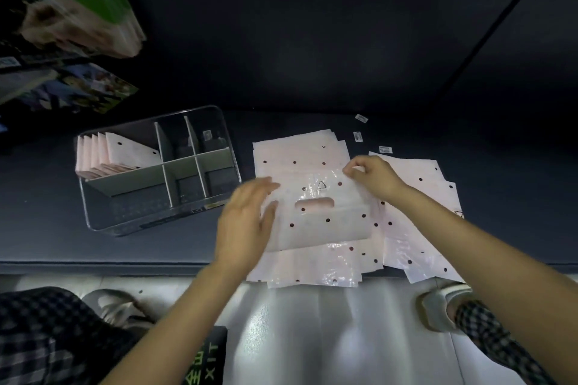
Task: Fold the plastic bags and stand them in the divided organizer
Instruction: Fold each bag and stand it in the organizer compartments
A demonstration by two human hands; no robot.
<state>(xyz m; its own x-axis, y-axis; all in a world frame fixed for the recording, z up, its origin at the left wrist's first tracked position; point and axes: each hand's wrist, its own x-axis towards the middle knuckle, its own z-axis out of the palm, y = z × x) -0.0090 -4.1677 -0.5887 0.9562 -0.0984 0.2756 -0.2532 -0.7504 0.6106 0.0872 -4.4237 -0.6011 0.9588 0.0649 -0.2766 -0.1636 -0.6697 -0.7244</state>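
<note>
From the head camera we look down on a dark worktop point(312, 125). Our right hand point(373, 176) pinches the far edge of the top plastic bag point(325, 222), a pale pink one with dark dots and a cut-out handle hole. Our left hand point(247, 222) is flat with straight fingers and holds nothing. It looks blurry, and it lies over the bag's left edge. We cannot tell if it presses down.

The bag sits on a messy pile of bags point(312, 272) just like it. More bags point(419, 241) spread out to the right, and some hang over the near edge of the worktop.

To the left stands the clear divided organizer point(225, 147). Folded bags point(103, 156) already stand in its far left part. The other parts look empty.

We think this step is folding the top bag. To do it well, we should hold one side flat with the left hand and bring the pinched edge over slowly. We should line up the edges and push the air out. The plastic is slippery, so the bags under it may slide along too.
</note>
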